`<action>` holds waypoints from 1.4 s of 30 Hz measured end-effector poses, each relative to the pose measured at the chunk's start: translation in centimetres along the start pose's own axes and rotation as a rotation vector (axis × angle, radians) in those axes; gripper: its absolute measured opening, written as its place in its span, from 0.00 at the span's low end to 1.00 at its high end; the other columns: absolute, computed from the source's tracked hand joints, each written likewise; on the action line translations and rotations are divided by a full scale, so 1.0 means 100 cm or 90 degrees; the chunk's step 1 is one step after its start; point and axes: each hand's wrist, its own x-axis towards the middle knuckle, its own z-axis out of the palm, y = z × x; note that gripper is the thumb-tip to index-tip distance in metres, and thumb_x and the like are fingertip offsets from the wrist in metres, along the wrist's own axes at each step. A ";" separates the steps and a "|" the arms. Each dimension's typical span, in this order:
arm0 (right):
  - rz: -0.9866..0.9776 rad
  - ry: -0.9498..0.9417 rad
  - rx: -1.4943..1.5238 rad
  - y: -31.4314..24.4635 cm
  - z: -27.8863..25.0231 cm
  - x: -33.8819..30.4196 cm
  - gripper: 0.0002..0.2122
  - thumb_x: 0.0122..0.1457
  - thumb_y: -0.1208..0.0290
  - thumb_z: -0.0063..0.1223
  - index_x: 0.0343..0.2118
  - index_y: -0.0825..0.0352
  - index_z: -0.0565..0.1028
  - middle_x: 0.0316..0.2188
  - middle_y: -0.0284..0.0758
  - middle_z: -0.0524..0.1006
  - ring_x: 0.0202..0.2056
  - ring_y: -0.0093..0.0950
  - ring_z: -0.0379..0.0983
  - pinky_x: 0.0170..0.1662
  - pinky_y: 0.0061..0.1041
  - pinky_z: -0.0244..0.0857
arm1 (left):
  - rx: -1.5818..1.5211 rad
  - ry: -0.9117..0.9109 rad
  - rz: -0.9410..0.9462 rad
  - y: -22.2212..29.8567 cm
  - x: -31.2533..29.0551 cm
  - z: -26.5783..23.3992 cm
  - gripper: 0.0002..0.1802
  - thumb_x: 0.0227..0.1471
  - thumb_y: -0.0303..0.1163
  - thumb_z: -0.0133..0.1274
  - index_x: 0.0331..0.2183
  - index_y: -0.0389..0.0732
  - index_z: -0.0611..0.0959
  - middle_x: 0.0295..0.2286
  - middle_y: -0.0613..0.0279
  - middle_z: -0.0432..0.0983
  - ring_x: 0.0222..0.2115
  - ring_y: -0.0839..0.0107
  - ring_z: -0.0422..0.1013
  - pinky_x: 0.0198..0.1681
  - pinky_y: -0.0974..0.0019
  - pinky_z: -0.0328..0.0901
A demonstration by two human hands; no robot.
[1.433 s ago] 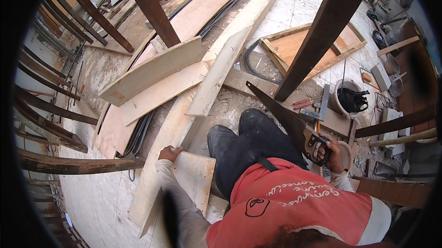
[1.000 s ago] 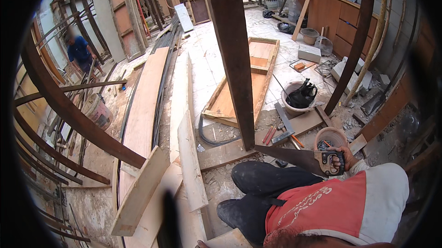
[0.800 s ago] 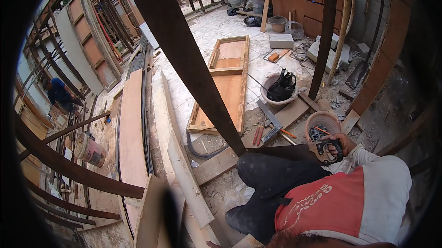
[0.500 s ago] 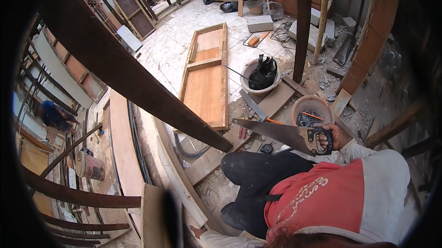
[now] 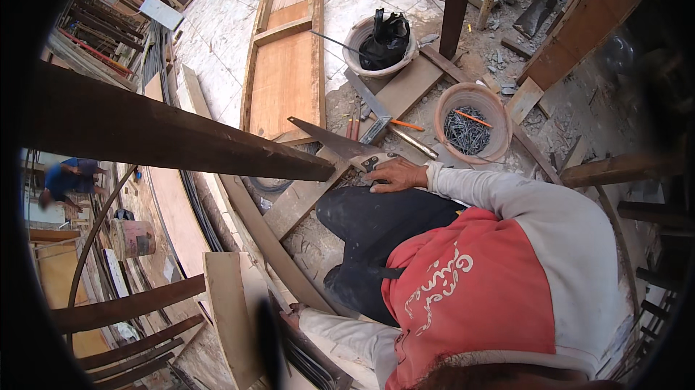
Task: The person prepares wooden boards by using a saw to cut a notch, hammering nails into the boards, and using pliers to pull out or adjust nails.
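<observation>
My right hand [image 5: 397,175] is closed on the handle of a handsaw [image 5: 337,145]. The handle sits beside my right knee, and the blade slants away to the left above the boards, passing behind a dark timber post [image 5: 181,129]. My left hand [image 5: 292,313] is low at the near end of a long pale timber [image 5: 235,220], its fingers bent round the wood and partly hidden. Close to the saw lie a metal try square [image 5: 375,129], a hammer [image 5: 413,142], red-handled pliers [image 5: 352,128] and an orange pencil [image 5: 407,126].
A round tub of nails [image 5: 439,126] stands at the right, with a bucket holding a black bag [image 5: 352,64] beyond it. A framed plywood panel [image 5: 286,93] lies on the tiles. Another person [image 5: 69,178] works at far left. An upright board [image 5: 230,317] stands beside my left hand.
My right hand has lowered the handsaw and brought it leftward, down beside my knee. My left hand has shifted a little along the timber. The view has tilted downward.
</observation>
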 end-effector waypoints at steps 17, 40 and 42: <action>0.447 0.334 0.113 0.134 0.017 -0.024 0.16 0.52 0.69 0.57 0.41 0.72 0.73 0.36 0.47 0.75 0.38 0.42 0.74 0.43 0.40 0.67 | -0.741 -0.107 -0.156 0.077 -0.115 0.078 0.30 0.56 0.26 0.51 0.58 0.26 0.66 0.57 0.41 0.66 0.57 0.47 0.64 0.63 0.45 0.57; 0.104 0.334 0.605 -0.091 -0.073 -0.072 0.16 0.63 0.69 0.49 0.50 0.70 0.65 0.27 0.32 0.70 0.23 0.20 0.68 0.25 0.20 0.64 | -0.883 -0.226 -0.195 0.067 -0.219 0.065 0.29 0.59 0.37 0.51 0.59 0.35 0.69 0.56 0.53 0.70 0.57 0.57 0.67 0.63 0.49 0.60; 0.057 0.248 0.624 -0.098 -0.070 -0.069 0.18 0.64 0.67 0.49 0.53 0.70 0.65 0.26 0.32 0.70 0.22 0.19 0.66 0.24 0.19 0.62 | -0.884 -0.236 -0.179 0.067 -0.223 0.066 0.29 0.63 0.39 0.47 0.60 0.35 0.67 0.57 0.52 0.68 0.59 0.56 0.65 0.62 0.48 0.60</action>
